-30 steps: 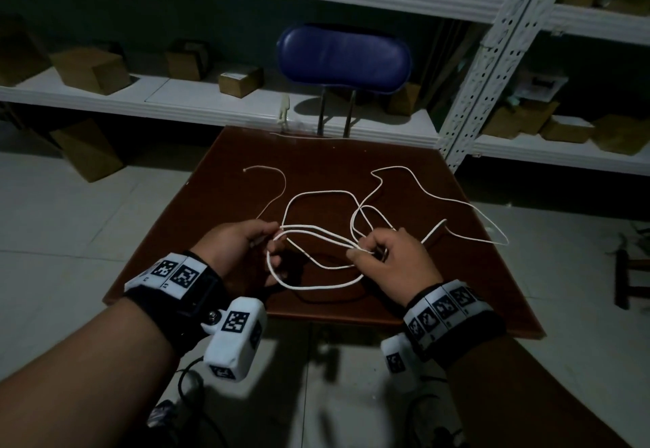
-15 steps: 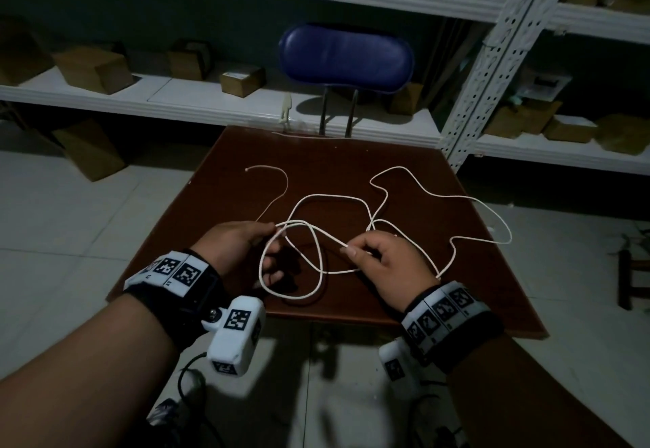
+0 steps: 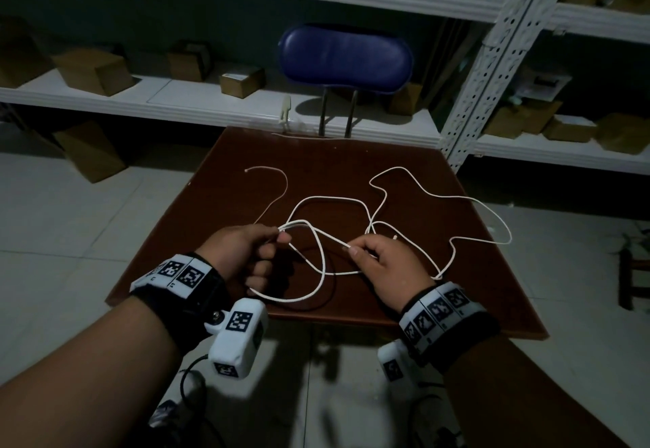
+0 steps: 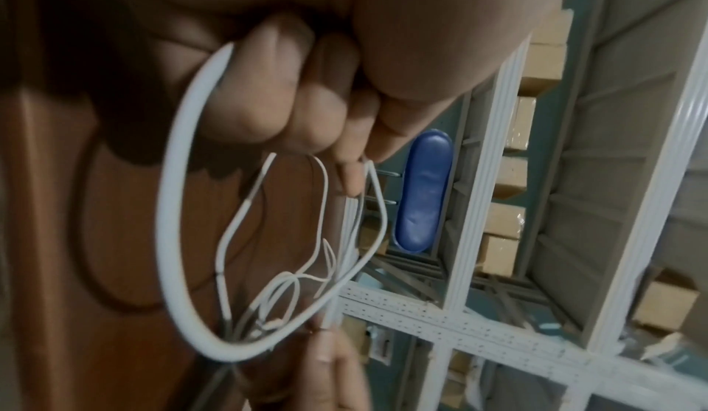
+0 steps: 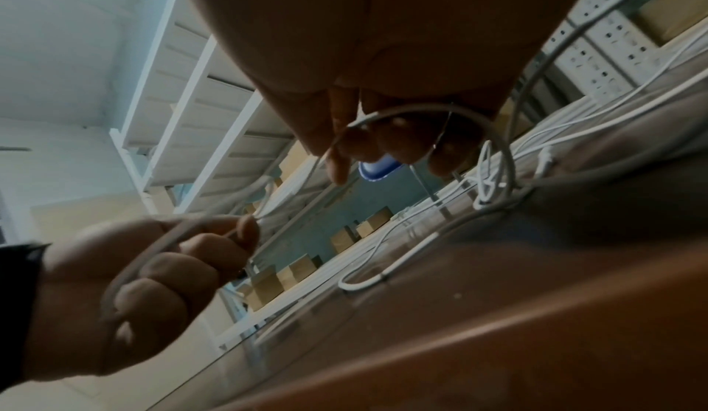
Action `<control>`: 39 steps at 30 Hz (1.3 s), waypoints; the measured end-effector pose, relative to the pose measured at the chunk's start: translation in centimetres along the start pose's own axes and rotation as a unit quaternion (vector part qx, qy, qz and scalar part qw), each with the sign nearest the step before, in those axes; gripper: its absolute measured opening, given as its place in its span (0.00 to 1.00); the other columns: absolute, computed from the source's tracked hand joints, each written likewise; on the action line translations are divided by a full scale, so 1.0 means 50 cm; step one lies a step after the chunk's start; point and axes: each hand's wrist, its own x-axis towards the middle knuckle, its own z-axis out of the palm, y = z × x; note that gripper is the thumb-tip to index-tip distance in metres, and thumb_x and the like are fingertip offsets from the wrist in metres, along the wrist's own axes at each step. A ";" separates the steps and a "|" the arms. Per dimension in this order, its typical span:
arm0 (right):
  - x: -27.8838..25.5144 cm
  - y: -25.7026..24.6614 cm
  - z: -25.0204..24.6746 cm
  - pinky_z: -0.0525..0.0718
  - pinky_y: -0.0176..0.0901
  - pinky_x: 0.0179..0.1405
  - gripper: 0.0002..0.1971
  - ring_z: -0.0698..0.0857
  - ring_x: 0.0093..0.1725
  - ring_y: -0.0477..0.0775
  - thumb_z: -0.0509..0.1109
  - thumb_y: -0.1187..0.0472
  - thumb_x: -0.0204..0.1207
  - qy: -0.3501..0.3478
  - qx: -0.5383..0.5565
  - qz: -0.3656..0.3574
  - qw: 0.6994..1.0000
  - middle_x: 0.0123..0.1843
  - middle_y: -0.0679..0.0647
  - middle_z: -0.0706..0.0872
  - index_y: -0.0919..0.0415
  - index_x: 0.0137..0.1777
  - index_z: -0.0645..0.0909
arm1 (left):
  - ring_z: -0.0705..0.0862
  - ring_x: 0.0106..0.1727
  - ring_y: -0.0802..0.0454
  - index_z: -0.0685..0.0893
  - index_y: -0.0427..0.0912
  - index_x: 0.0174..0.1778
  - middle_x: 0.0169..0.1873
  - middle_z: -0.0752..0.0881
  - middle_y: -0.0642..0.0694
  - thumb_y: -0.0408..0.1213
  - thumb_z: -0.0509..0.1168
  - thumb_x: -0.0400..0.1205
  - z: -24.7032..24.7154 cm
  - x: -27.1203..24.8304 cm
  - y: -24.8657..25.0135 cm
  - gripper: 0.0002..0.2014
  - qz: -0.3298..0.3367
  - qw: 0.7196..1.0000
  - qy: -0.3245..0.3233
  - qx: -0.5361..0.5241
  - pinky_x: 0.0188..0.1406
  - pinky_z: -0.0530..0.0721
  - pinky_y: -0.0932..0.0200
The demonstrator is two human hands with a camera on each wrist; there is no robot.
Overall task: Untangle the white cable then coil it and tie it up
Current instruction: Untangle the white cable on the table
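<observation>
White cable (image 3: 330, 198) stretched sideways between hands (image 3: 242, 250)

White cable (image 3: 330, 198): thin, round, flexible, one continuous length, not yet coiled or tied. Lies in loose open curves across the middle and right of the tabletop (image 3: 218, 180), strands crossing near the centre. One free end rests toward the far left part, curling in a hook. A wide bend reaches close to the right edge. Two or three strands are gathered and lifted at the near left part; from there a large loop hangs down past the near edge. Another strand rises off the surface at the near centre. A small tangle shows at mid-table.
</observation>
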 end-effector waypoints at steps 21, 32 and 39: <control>0.001 -0.009 0.016 0.78 0.31 0.48 0.09 0.84 0.51 0.35 0.68 0.52 0.84 0.008 0.013 0.015 1.000 0.52 0.40 0.88 0.51 0.56 0.88 | 0.58 0.13 0.58 0.82 0.39 0.41 0.17 0.64 0.52 0.41 0.58 0.79 0.007 -0.023 0.014 0.11 -0.022 0.990 -0.111 -0.087 0.14 0.55 0.69; 0.002 -0.023 0.049 0.77 0.41 0.41 0.19 0.80 0.43 0.41 0.73 0.32 0.71 -0.021 -0.041 0.020 0.999 0.44 0.42 0.79 0.45 0.51 0.90 | 0.63 0.11 0.57 0.79 0.41 0.36 0.14 0.66 0.51 0.43 0.56 0.81 0.016 -0.028 0.003 0.13 -0.052 0.978 -0.189 -0.076 0.14 0.58 0.70; 0.016 -0.011 0.028 0.72 0.44 0.28 0.17 0.77 0.25 0.47 0.67 0.48 0.83 0.021 -0.035 0.041 0.998 0.25 0.48 0.78 0.58 0.42 0.89 | 0.85 0.25 0.48 0.92 0.35 0.41 0.27 0.86 0.44 0.39 0.60 0.78 0.019 -0.004 -0.002 0.16 -0.008 0.998 -0.043 0.046 0.37 0.87 0.53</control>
